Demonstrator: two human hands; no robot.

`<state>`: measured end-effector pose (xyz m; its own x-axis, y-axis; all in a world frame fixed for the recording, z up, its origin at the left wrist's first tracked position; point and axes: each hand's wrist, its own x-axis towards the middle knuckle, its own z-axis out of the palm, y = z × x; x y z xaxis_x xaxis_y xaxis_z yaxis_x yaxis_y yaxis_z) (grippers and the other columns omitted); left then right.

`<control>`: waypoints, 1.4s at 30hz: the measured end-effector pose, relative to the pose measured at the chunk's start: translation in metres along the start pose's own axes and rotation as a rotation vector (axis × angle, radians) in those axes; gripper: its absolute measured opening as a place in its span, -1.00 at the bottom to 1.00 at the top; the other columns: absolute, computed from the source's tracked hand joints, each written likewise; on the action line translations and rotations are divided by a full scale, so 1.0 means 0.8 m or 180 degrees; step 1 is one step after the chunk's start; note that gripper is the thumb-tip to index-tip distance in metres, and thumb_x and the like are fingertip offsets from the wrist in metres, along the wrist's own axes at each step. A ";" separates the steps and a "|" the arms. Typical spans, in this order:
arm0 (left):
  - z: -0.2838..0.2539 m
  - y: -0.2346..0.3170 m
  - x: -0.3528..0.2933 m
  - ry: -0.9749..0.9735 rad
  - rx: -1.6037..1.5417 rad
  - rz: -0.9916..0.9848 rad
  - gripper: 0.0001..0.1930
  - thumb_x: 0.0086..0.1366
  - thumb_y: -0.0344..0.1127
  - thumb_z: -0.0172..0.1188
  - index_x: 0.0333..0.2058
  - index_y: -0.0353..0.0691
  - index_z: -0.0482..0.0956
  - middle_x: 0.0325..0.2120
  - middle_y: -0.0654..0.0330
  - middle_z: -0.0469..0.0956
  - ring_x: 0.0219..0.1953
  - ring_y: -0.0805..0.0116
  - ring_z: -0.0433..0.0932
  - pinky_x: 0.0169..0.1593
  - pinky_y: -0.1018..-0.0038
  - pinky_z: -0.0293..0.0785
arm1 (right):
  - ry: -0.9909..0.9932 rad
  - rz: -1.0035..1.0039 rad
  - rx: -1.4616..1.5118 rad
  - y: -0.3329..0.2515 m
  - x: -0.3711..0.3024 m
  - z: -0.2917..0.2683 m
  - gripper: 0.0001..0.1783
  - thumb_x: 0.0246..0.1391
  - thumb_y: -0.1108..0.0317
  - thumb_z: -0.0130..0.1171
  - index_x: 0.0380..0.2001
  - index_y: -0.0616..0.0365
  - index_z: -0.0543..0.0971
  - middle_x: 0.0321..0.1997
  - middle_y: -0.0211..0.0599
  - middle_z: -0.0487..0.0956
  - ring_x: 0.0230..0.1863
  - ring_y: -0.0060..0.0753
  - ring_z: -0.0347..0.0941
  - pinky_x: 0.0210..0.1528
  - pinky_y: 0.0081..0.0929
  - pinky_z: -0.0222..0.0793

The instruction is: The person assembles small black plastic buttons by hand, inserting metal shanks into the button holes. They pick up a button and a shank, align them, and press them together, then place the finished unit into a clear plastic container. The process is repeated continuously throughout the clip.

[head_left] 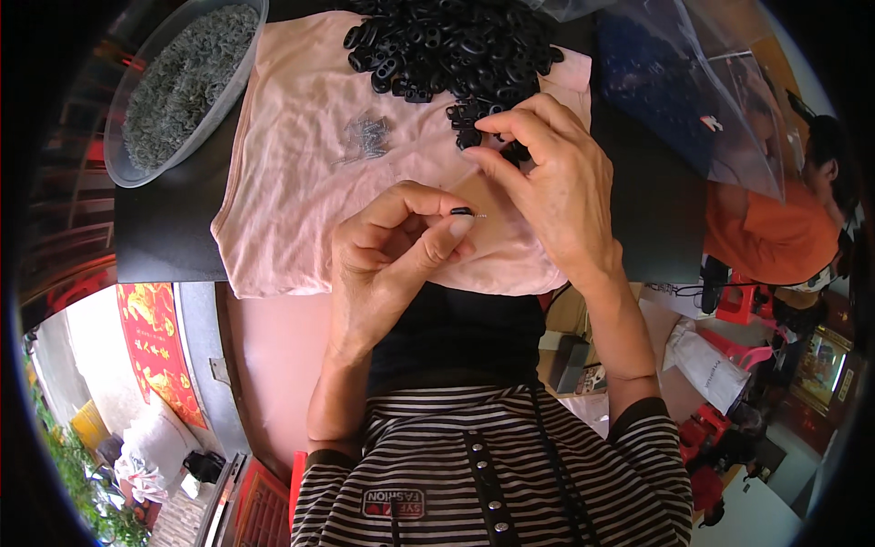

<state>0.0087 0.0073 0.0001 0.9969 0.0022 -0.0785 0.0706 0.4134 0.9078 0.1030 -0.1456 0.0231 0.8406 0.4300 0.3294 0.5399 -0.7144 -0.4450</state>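
Note:
My left hand pinches a small black cord-lock part between thumb and fingers. A thin metal spring sticks out of that part to the right. At the near edge of a big heap of black cord-lock pieces, my right hand has its thumb and index finger around a small black cord-lock piece. Its other fingers curl over more pieces, partly hidden. A little pile of loose springs lies on the pink cloth, left of the heap.
A clear oval tub full of springs stands at the far left of the dark table. Clear plastic bags lie at the right. Beyond them sits another person in orange, near red stools.

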 end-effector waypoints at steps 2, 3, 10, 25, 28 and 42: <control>0.001 0.003 -0.001 0.0031 -0.0009 -0.0052 -0.84 0.25 -0.51 0.14 -0.20 -0.43 0.49 -0.38 0.21 0.51 -0.36 0.51 0.53 -0.25 0.63 0.47 | -0.0066 -0.0001 0.0035 -0.001 0.000 0.000 -0.81 -0.18 0.33 0.34 -0.43 0.06 0.58 -0.39 -0.41 0.48 -0.36 -0.30 0.47 -0.38 -0.38 0.39; 0.004 0.005 -0.001 0.0116 -0.0065 -0.0079 -0.86 0.24 -0.51 0.15 -0.23 -0.42 0.50 -0.40 0.20 0.52 -0.38 0.51 0.52 -0.26 0.63 0.45 | -0.0099 0.0000 0.0052 -0.002 0.000 0.000 -0.82 -0.18 0.34 0.34 -0.43 0.06 0.58 -0.39 -0.41 0.48 -0.36 -0.31 0.47 -0.38 -0.38 0.40; 0.008 0.004 -0.001 0.0235 -0.0104 -0.0042 -0.89 0.20 -0.50 0.17 -0.30 -0.41 0.53 -0.43 0.17 0.54 -0.43 0.50 0.51 -0.27 0.60 0.43 | -0.0098 -0.0160 0.0033 -0.009 0.000 -0.005 -0.79 -0.16 0.40 0.30 -0.38 0.06 0.54 -0.41 -0.39 0.51 -0.37 -0.35 0.49 -0.40 -0.40 0.40; 0.009 0.006 0.009 0.0228 -0.0097 0.0566 -0.89 0.19 -0.54 0.19 -0.29 -0.35 0.57 -0.14 0.15 0.49 -0.17 0.44 0.50 -0.09 0.52 0.49 | -0.0833 0.0540 0.2631 -0.027 -0.009 -0.048 -0.73 -0.03 0.61 0.16 -0.19 0.21 0.57 -0.33 -0.42 0.57 -0.42 -0.68 0.46 -0.39 -0.69 0.40; 0.013 0.011 0.006 0.0220 -0.0153 0.0581 -0.90 0.19 -0.52 0.19 -0.29 -0.36 0.57 -0.18 0.14 0.51 -0.22 0.45 0.52 -0.13 0.53 0.50 | -0.0930 0.0680 0.2844 -0.027 -0.009 -0.051 -0.74 0.01 0.59 0.16 -0.17 0.25 0.56 -0.30 -0.40 0.58 -0.43 -0.68 0.45 -0.36 -0.71 0.40; 0.021 0.019 -0.009 0.0426 -0.0664 0.0179 -0.87 0.26 -0.43 0.15 -0.29 -0.40 0.52 -0.45 0.10 0.58 -0.48 0.43 0.56 -0.38 0.57 0.49 | -0.0960 0.0784 0.3289 -0.030 -0.022 -0.065 -0.74 0.05 0.53 0.17 -0.14 0.27 0.55 -0.27 -0.34 0.59 -0.40 -0.66 0.46 -0.29 -0.72 0.41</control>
<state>0.0035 -0.0012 0.0215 0.9847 0.1452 -0.0966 -0.0074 0.5882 0.8086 0.0729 -0.1653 0.0713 0.8304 0.5568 -0.0181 0.0145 -0.0540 -0.9984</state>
